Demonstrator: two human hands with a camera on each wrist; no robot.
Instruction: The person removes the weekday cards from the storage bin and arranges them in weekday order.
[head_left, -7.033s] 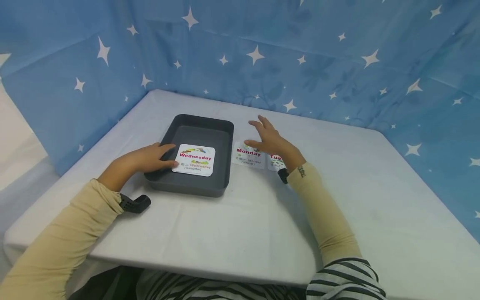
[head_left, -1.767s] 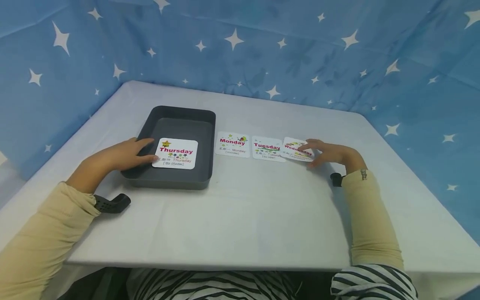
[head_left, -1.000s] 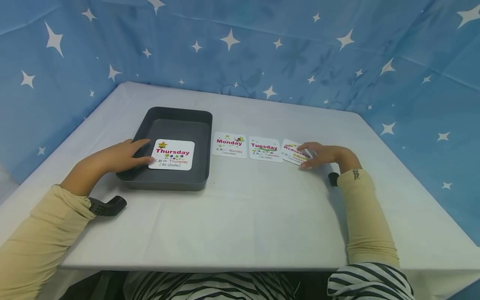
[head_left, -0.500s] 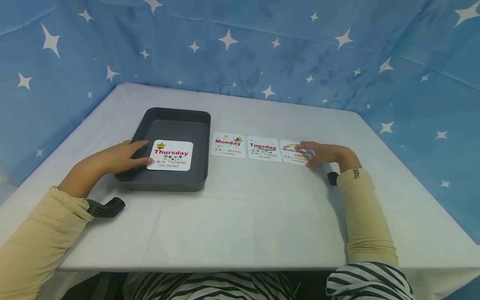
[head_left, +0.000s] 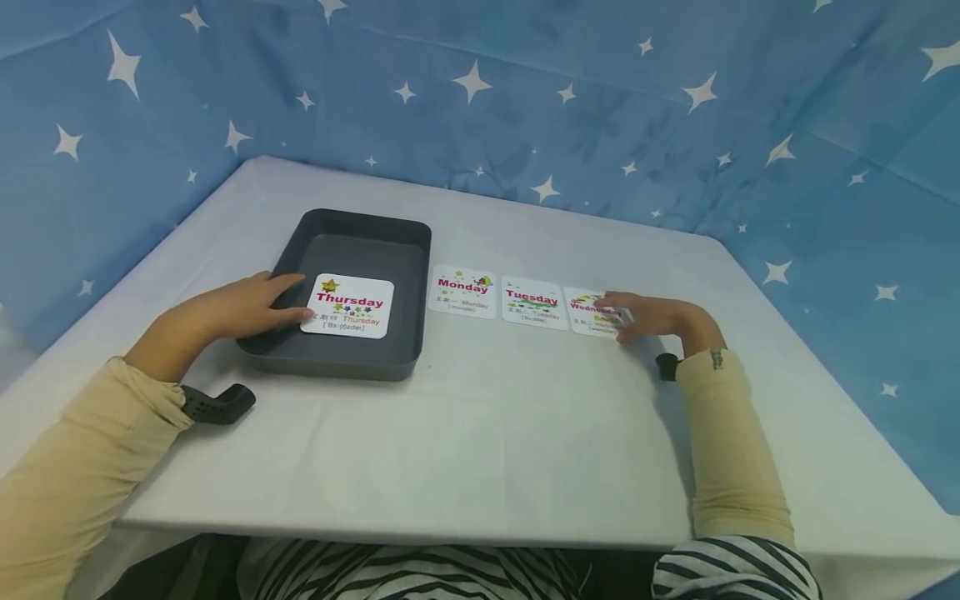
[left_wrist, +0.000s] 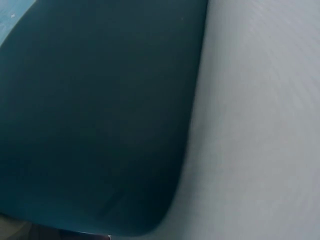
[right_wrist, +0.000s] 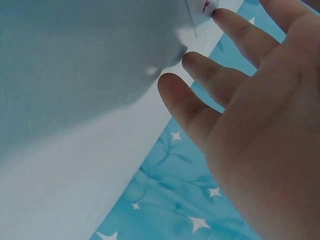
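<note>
In the head view a Wednesday card (head_left: 583, 319) lies on the table under the fingertips of my right hand (head_left: 663, 318), its right edge partly covered. Those fingers (right_wrist: 187, 102) reach out fairly straight in the right wrist view. A Tuesday card (head_left: 534, 303) and a Monday card (head_left: 462, 292) lie to its left in one row. Inside the dark grey tray (head_left: 367, 250) sits a Thursday card (head_left: 349, 305). My left hand (head_left: 213, 315) rests over the tray's left rim, fingers loosely extended, thumb at the card's lower-left corner. The left wrist view shows no fingers.
A white cloth (head_left: 480, 450) covers the table. Behind it hangs a blue curtain (head_left: 480, 117) with white stars. Black wrist-worn devices are on both arms; the left one (head_left: 219, 405) sits near the tray's front-left corner.
Seven seconds ago the Wednesday card was in the tray; now it lies right of Tuesday, and Thursday shows in the tray. Over the last second, my right hand straightened the tilted Wednesday card into line.
</note>
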